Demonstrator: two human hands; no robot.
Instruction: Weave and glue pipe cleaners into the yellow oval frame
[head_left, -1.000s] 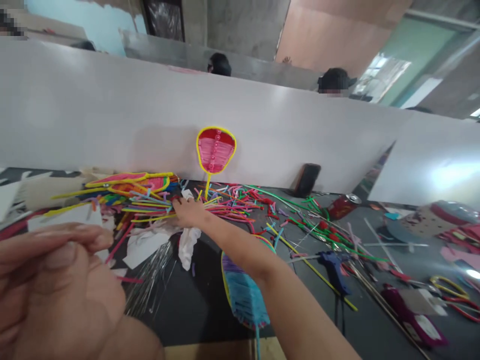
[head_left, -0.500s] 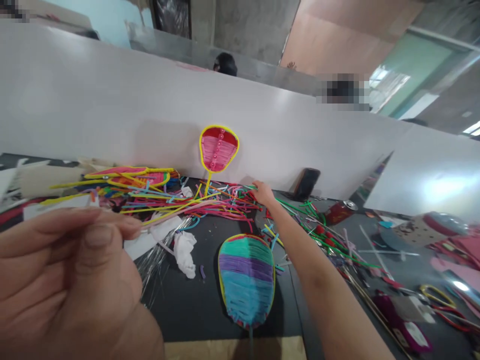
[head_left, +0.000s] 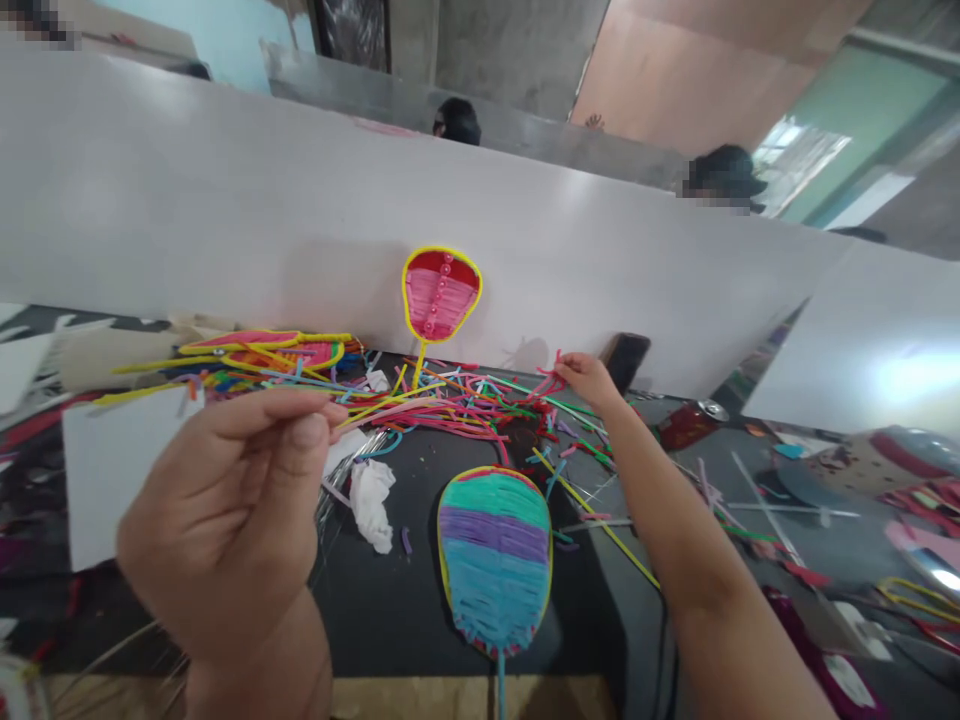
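My left hand [head_left: 259,500] is raised at the left, thumb and forefinger pinched together. A pale pink stem passes close behind its fingertips, and whether they hold it I cannot tell. My right hand [head_left: 589,380] reaches to the far side of the table, its fingers closed on thin pinkish-red pipe cleaner pieces [head_left: 553,370]. Between the hands spreads a pile of coloured pipe cleaners [head_left: 450,415]. Nearer me lies a paddle-shaped fan [head_left: 495,550] wrapped in green, purple and blue, with a yellow edge. Behind the pile, a pink and red fan [head_left: 441,297] with yellow rim stands upright.
A white partition [head_left: 315,200] closes off the back. A dark phone [head_left: 626,360] leans on it beside a red can [head_left: 694,422]. Crumpled tissue [head_left: 371,505] and white card [head_left: 94,480] lie leftward. A purple object [head_left: 821,650] and scraps crowd the right.
My right hand has moved right and lifted reddish pipe cleaner pieces from the pile. My left hand has shifted right and farther from the camera, still pinched. The view has turned slightly.
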